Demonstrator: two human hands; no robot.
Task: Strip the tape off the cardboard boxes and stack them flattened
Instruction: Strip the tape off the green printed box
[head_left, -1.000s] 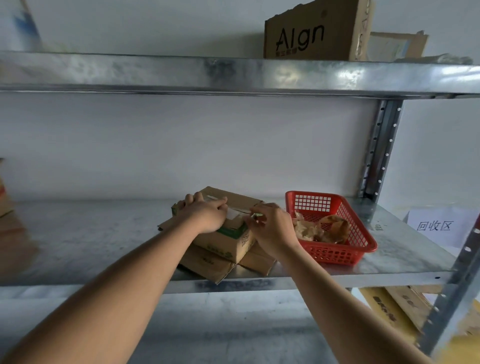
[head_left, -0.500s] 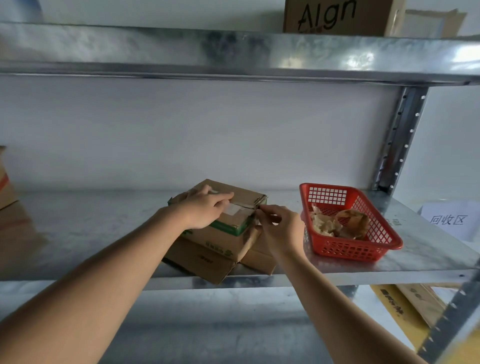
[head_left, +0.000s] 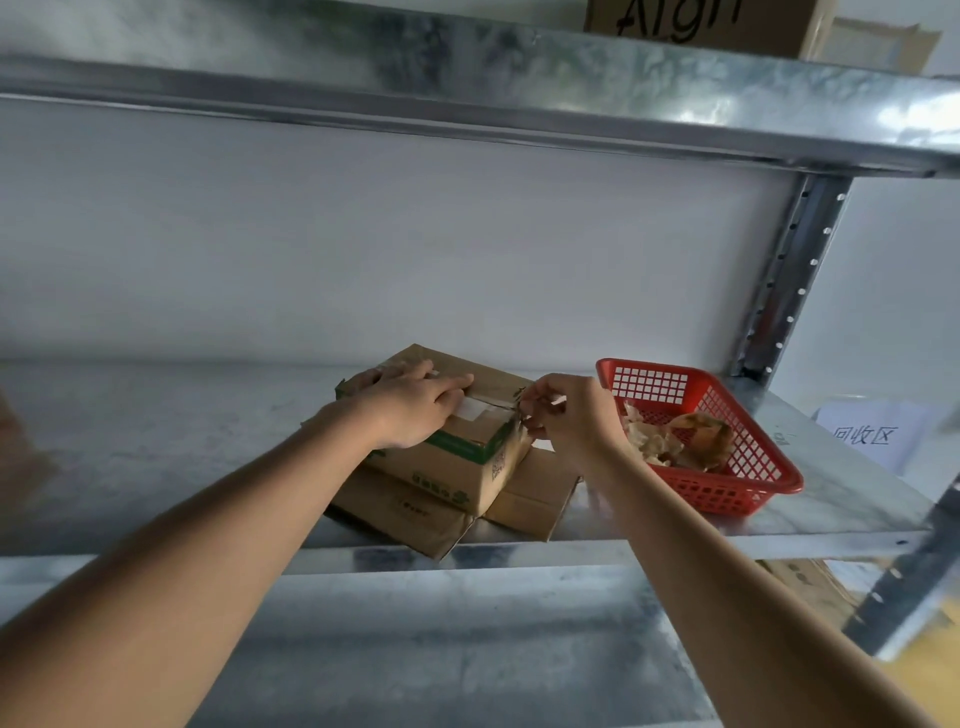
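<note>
On the middle shelf (head_left: 156, 441), the left hand (head_left: 410, 410) lay flat, pressing the box (head_left: 467, 457) onto flattened cardboard (head_left: 405, 512), while the right hand (head_left: 566, 415) pinched tape (head_left: 519, 402) at its edge. Crumpled tape (head_left: 675, 441) filled the red basket (head_left: 748, 483); this box remained unflattened.

1. a plain white wall (head_left: 363, 249) stands behind the galvanized steel shelving.
2. the middle shelf (head_left: 156, 431) runs across the view, under an upper shelf (head_left: 467, 78) with soft glare.
3. a perforated metal upright (head_left: 789, 280) rises at the right.
4. a lower shelf (head_left: 441, 649) lies below.
</note>
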